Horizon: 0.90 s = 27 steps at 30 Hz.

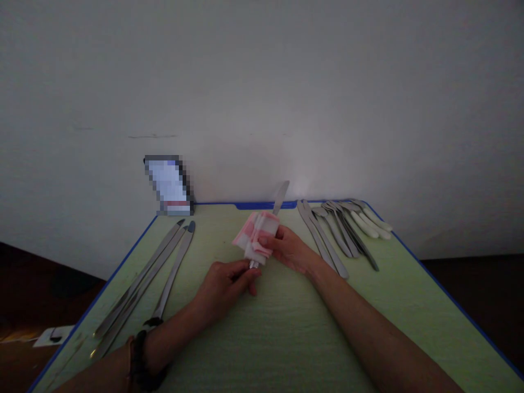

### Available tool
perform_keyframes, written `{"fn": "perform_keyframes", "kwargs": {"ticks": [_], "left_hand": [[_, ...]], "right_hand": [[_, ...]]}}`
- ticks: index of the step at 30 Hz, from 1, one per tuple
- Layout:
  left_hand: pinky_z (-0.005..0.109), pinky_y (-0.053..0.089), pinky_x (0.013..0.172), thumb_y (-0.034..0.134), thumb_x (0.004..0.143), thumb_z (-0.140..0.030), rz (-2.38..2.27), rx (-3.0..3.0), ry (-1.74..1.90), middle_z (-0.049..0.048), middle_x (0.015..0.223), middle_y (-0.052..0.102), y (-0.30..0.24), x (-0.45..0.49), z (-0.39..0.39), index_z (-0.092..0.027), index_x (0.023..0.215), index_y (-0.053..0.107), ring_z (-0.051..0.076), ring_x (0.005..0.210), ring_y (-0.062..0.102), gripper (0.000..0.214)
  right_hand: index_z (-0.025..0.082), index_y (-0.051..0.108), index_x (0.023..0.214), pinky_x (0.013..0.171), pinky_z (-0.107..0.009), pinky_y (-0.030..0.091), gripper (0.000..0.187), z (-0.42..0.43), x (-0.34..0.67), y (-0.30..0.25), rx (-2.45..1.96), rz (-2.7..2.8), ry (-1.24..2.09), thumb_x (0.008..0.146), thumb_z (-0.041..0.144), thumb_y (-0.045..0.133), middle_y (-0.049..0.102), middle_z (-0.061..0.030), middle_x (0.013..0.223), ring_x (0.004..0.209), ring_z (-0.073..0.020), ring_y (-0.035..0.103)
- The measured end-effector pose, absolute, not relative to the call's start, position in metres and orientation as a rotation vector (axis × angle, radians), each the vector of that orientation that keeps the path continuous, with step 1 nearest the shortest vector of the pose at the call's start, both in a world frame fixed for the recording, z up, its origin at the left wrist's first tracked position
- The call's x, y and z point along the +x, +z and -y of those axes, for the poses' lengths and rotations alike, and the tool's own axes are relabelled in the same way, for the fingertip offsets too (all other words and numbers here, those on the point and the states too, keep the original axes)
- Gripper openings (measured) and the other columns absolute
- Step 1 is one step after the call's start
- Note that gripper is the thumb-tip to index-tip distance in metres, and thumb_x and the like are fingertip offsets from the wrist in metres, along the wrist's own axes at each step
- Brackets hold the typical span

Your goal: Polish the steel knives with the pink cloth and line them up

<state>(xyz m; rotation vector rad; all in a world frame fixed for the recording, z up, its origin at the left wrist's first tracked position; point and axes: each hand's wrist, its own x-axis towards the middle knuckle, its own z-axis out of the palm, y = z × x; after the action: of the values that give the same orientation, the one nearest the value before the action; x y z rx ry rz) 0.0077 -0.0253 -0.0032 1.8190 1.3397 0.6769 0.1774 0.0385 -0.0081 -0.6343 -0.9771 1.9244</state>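
Note:
A table knife point(281, 197) is held slanting over the middle of the table, its blade pointing up and away. My left hand point(229, 281) pinches the end of its handle between thumb and fingers. Around the handle, my right hand point(289, 248) grips a folded pink-and-white cloth point(256, 234), which hides the middle of the knife. To the left, several table knives point(174, 273) lie side by side, partly covered by my left forearm.
The pale green table point(286, 338) has a blue edge and stands against a grey wall. More knives point(323, 240), spoons and forks point(341, 229) and white-handled cutlery point(364, 224) lie at the back right. A blurred phone-like screen point(170, 185) leans at the back left.

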Motion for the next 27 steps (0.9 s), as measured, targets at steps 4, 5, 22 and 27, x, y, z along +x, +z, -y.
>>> {"fn": "perform_keyframes", "kwargs": {"ticks": [4, 5, 22, 27], "left_hand": [[0.020, 0.028, 0.047, 0.049, 0.085, -0.044, -1.400, 1.779, 0.664, -0.0048, 0.046, 0.047, -0.0032, 0.0069, 0.0247, -0.017, 0.056, 0.064, 0.010, 0.044, 0.039, 0.042], [0.021, 0.028, 0.047, 0.048, 0.085, -0.044, -1.414, 1.772, 0.657, -0.0047, 0.046, 0.047, -0.0030, 0.0069, 0.0248, -0.018, 0.056, 0.063, 0.010, 0.044, 0.039, 0.042], [0.021, 0.031, 0.046, 0.050, 0.078, -0.048, -1.464, 1.714, 0.668, -0.0035, 0.044, 0.050, 0.0000, 0.0073, 0.0242, -0.018, 0.053, 0.061, 0.011, 0.042, 0.042, 0.040], [0.021, 0.028, 0.044, 0.050, 0.077, -0.050, -1.472, 1.688, 0.688, -0.0028, 0.042, 0.049, 0.0014, 0.0087, 0.0252, -0.017, 0.050, 0.060, 0.010, 0.041, 0.040, 0.044]], "right_hand": [[0.017, 0.069, 0.083, 0.066, -0.023, 0.046, 0.032, -0.0388, 0.1749, -0.0127, -0.703, 1.076, 1.803, 0.059, 0.034, 0.082, 0.069, -0.0001, 0.079, 0.070, -0.0122, 0.059], [0.016, 0.068, 0.083, 0.066, -0.023, 0.046, 0.033, -0.0388, 0.1746, -0.0133, -0.724, 1.105, 1.774, 0.060, 0.035, 0.081, 0.068, -0.0001, 0.078, 0.070, -0.0122, 0.058], [0.016, 0.062, 0.087, 0.067, -0.027, 0.044, 0.037, -0.0321, 0.1704, -0.0076, -0.889, 1.324, 1.580, 0.058, 0.034, 0.078, 0.064, -0.0008, 0.079, 0.070, -0.0143, 0.057], [0.017, 0.062, 0.084, 0.065, -0.027, 0.045, 0.035, -0.0296, 0.1675, -0.0062, -0.907, 1.334, 1.562, 0.058, 0.032, 0.078, 0.064, -0.0003, 0.077, 0.068, -0.0141, 0.057]]}}
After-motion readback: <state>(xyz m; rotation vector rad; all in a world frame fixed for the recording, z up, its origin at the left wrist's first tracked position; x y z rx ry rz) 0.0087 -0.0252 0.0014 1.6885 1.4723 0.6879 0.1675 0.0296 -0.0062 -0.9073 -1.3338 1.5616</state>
